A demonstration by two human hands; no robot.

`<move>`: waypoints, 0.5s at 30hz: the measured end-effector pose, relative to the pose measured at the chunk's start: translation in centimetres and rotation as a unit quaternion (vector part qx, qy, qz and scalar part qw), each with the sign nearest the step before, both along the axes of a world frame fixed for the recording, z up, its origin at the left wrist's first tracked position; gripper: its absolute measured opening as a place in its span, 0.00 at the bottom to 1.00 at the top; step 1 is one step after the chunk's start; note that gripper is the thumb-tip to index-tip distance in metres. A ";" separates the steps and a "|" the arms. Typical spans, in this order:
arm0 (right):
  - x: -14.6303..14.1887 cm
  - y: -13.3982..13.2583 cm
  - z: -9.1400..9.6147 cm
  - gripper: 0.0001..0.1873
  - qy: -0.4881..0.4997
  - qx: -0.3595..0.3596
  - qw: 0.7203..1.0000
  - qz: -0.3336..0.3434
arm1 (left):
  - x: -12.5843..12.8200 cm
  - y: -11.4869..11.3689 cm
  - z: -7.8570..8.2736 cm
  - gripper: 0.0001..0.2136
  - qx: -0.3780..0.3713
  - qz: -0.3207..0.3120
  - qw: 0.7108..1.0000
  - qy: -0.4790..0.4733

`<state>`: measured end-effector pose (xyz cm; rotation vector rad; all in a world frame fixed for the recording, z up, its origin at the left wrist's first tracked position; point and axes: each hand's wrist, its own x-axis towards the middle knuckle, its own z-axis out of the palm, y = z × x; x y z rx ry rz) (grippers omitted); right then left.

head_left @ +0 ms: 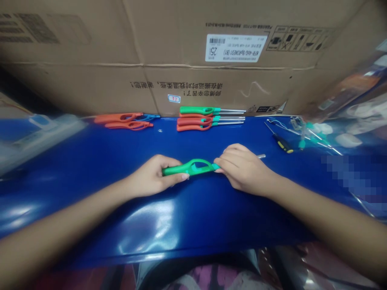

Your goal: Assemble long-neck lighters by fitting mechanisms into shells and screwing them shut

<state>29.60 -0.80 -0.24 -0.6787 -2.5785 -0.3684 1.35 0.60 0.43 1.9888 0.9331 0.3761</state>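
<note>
A green long-nosed gas lighter [200,166] lies level between my hands, just above the blue table. My left hand [160,175] is wrapped round its handle, the thumb along the near side. At the other end, my right hand [242,167] closes round the teal collar and the metal tube, hiding most of the tube. Only the tube's silver tip [261,156] shows beyond my right knuckles. Behind, a green lighter [196,111] and red lighters [193,124] lie side by side with metal tubes pointing right. Orange handles without metal tubes [123,121] lie to their left.
A large cardboard box [178,80] stands along the back of the blue table [187,217]. On the right lie a black and yellow screwdriver [283,144], loose metal tubes [325,141] and plastic bags [356,92]. A blurred clear plastic container [39,137] is at the left.
</note>
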 end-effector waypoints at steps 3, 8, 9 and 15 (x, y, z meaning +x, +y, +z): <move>0.0 0.0 0.2 0.13 -0.011 -0.010 1.000 0.002 | 0.0 -0.2 -0.1 0.18 0.064 -0.013 0.998 -0.004; 0.1 -0.1 0.5 0.14 -0.019 -0.026 0.999 -0.001 | 0.1 -0.8 -0.3 0.12 0.236 -0.046 0.971 0.005; 0.1 -0.1 0.5 0.14 -0.019 -0.029 0.999 0.000 | 0.1 -1.0 -0.3 0.10 0.263 -0.051 0.964 0.006; -0.2 -0.2 0.2 0.13 -0.017 -0.043 0.999 0.003 | -0.2 -1.2 -0.5 0.09 0.369 -0.082 0.925 0.038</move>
